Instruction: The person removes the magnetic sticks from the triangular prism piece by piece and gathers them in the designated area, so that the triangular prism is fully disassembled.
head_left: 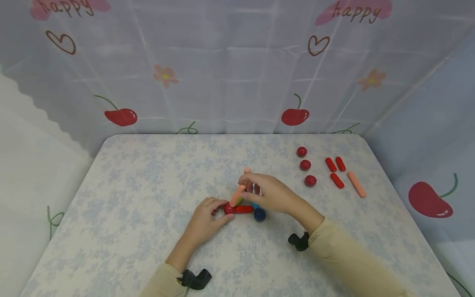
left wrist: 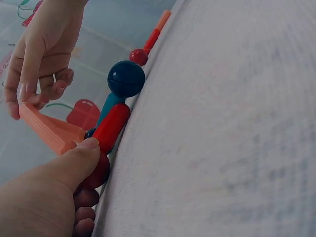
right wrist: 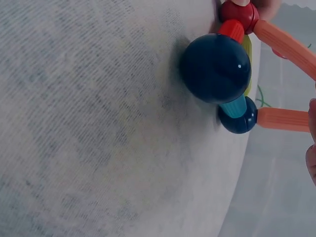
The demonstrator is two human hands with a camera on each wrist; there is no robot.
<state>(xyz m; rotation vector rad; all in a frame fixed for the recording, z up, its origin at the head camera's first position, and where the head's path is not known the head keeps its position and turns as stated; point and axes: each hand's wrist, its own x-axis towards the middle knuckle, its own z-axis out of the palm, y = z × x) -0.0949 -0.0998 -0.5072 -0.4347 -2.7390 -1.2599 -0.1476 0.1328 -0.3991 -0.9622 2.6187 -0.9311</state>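
Note:
My left hand [head_left: 208, 216] grips a red ball [head_left: 229, 208] between thumb and fingers, low at the table. A short red rod [head_left: 244, 209] runs from it to a dark blue ball [right wrist: 216, 68]. From there a light blue rod [right wrist: 233, 106] leads to a second dark blue ball [right wrist: 239, 117], and a yellow-green rod [right wrist: 248, 59] joins along the far side. One long peach rod [head_left: 237, 195] slants up from the red ball; another peach rod [right wrist: 282, 119] rises from the second blue ball. My right hand [head_left: 269, 192] pinches the upper end of the peach rods' pair, at the slanting one.
On the right of the table lie three red balls [head_left: 305, 165], three short red rods [head_left: 337, 180] and a loose peach rod [head_left: 357, 184]. A printed curtain [head_left: 230, 82] hangs behind the table's back edge. Black wrist mounts [head_left: 196, 279] sit near both sleeves.

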